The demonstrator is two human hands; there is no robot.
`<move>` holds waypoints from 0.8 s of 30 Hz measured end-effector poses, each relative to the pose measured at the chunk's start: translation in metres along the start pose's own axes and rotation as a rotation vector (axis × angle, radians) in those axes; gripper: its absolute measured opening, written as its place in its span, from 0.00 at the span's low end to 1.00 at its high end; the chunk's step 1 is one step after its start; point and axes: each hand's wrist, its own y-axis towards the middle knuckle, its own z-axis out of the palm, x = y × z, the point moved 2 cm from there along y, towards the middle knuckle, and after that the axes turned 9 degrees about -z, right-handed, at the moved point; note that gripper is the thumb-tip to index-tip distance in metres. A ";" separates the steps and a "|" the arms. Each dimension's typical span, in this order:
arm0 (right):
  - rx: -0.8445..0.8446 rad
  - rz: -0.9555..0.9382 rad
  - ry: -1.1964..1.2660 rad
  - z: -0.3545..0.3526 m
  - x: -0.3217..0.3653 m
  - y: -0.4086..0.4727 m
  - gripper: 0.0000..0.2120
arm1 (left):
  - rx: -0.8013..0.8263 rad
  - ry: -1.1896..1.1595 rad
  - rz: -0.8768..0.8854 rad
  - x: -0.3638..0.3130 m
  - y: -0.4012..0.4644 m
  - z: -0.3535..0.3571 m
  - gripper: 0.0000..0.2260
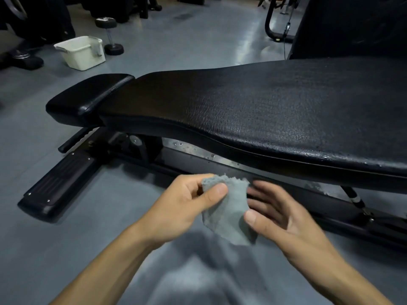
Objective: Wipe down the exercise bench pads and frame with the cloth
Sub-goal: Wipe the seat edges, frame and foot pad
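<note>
Head view: left hand (187,203) pinches grey cloth (229,214); right hand (275,212) fingers loose, touching cloth

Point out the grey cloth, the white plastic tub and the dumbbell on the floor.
Grey woven cloth (229,213), head view: centre of its hanging fold.
White rectangular plastic tub (84,58), head view: its near side wall.
Black dumbbell with chrome handle (113,49), head view: its lower weight head.

Grey cloth (229,213) hangs crumpled before black bench (253,111).
</note>
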 end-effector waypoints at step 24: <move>-0.187 0.281 0.077 0.019 -0.010 0.010 0.05 | -0.388 0.632 0.126 0.020 -0.013 0.029 0.08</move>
